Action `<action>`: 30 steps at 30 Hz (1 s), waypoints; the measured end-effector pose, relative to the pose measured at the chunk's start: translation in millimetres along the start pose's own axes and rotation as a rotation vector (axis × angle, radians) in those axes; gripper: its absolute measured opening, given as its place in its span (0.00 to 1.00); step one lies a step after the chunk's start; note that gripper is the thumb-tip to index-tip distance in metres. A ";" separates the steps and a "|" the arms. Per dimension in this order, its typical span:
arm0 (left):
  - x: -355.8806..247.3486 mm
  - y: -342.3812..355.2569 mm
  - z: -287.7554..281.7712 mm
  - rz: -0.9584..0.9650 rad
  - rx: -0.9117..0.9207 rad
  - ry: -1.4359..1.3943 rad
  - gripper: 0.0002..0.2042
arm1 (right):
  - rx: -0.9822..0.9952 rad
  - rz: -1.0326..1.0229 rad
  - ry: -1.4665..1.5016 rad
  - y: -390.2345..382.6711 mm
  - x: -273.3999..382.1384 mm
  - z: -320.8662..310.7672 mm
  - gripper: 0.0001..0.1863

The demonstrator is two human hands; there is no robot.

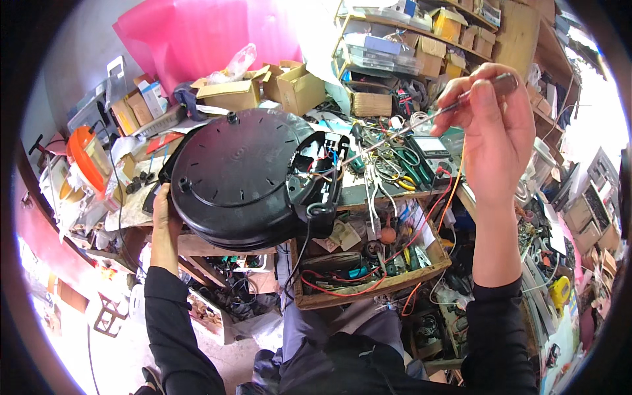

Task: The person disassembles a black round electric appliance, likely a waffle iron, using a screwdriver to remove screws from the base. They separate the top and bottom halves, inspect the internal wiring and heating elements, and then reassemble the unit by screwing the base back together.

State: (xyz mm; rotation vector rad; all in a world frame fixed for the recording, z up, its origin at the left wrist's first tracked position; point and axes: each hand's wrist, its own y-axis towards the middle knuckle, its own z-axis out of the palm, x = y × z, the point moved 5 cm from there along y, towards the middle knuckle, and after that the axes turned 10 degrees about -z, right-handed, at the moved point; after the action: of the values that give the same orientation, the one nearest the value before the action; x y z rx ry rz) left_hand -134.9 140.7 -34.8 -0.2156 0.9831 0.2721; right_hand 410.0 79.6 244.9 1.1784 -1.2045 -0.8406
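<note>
A round black plastic appliance (234, 174) lies bottom up on the bench, an opened housing (316, 168) at its right side showing wires and small parts, and a dark cord hanging down. My left hand (164, 210) grips the appliance's left edge. My right hand (490, 128) is raised at upper right, fingers wrapped round a long thin screwdriver (428, 118) whose shaft points down-left toward the opened housing; whether the tip touches it I cannot tell. Pliers and cutters (401, 164) lie just right of the appliance, near a meter (428, 146) with red leads.
An open wooden drawer (296, 289) of tools and wires juts out below the bench edge. Cardboard boxes (293, 89) stand behind the appliance, laden shelves (415, 59) at back right. An orange round object (82, 155) sits left, piled clutter (586, 237) at far right.
</note>
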 end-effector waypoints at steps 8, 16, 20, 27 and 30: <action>2.4 -3.7 -21.2 0.176 0.100 -0.031 0.21 | 0.219 -0.049 -0.013 -24.4 4.6 44.0 0.15; 9.9 -10.5 -18.8 0.187 0.017 -0.135 0.21 | 0.286 -0.078 -0.111 -41.6 9.0 67.7 0.17; 10.5 -16.3 -13.6 0.155 -0.017 -0.140 0.20 | 0.299 -0.069 -0.169 -49.1 18.5 75.0 0.18; 8.1 -7.2 -27.8 0.110 -0.098 -0.039 0.16 | 0.310 -0.061 -0.212 -51.7 18.1 86.5 0.20; -6.6 -15.2 -33.5 0.186 -0.180 0.061 0.14 | 0.314 -0.061 -0.194 -49.0 19.2 93.4 0.21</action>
State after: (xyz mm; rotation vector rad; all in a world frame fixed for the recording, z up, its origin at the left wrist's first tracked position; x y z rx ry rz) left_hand -159.9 115.4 -46.4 -0.2988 1.0417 0.5279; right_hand 327.9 29.5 197.7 1.4164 -1.5060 -0.8467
